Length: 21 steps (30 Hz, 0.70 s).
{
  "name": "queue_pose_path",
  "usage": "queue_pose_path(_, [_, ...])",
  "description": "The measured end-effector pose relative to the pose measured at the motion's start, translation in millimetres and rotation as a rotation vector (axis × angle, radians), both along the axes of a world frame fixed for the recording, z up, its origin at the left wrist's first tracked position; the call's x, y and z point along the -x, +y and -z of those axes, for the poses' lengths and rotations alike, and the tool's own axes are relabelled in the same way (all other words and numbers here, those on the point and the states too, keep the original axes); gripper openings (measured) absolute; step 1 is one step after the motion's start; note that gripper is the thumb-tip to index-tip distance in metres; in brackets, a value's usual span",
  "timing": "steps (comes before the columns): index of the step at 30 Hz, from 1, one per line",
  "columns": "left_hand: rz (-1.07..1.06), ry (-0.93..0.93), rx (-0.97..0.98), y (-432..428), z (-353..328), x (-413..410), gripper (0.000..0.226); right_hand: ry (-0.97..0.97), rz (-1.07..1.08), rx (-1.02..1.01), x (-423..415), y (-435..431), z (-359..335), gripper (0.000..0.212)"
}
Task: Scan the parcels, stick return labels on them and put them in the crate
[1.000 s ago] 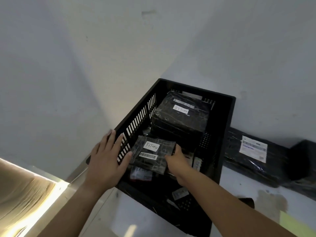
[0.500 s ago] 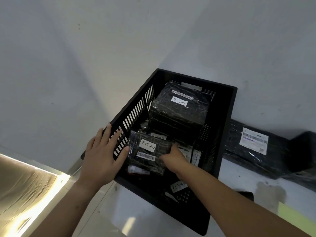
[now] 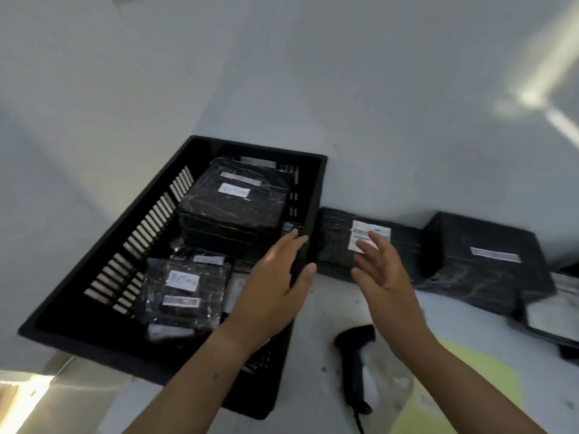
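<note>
Both empty, fingers spread: left hand lay over the crate rim, right hand hovered near a parcel.

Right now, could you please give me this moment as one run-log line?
left hand: resting on crate right rim | right hand: open, above shipping-labelled parcel beside crate | scanner: lying on table | RETURN-marked parcel: inside crate

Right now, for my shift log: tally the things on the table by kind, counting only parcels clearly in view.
Crate: 1
Scanner: 1
Parcels in the crate: 2, large parcel and small parcel; more lie hidden beneath
Parcels beside the crate: 2, flat parcel and boxy parcel
Total: 6; the item at the right edge is unclear, not counted
</note>
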<state>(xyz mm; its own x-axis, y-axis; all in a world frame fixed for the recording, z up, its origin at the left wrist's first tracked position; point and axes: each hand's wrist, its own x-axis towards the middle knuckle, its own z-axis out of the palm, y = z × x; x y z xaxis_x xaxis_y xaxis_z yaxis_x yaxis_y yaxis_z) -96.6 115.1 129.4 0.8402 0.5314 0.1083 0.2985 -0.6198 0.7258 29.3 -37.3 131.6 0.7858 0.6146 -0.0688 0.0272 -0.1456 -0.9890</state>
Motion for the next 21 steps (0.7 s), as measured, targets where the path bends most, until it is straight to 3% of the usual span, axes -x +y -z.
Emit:
queue_pose_path(7, [0.088, 0.2, -0.356, -25.8, 24.0, -55.0, 0.066, 0.128, 0.169, 0.26, -56.6, -92.0, 50.2, 0.058])
queue_pose_path(13, [0.112, 0.345, -0.607, -28.6, 29.1, -56.7, 0.069, 0.334, 0.177, 0.378, -87.8, -110.7, 91.8, 0.067])
queue_pose_path(17, [0.113, 0.373, -0.616, -29.7, 28.6, -57.8, 0.067, 0.375, 0.169, 0.407, -107.6, -90.2, 105.4, 0.073])
queue_pose_path(21, [0.098, 0.293, -0.541, -31.2, 26.5, -57.0, 0.062, 0.351, 0.257, 0.375, -126.3, -61.7, 114.5, 0.065])
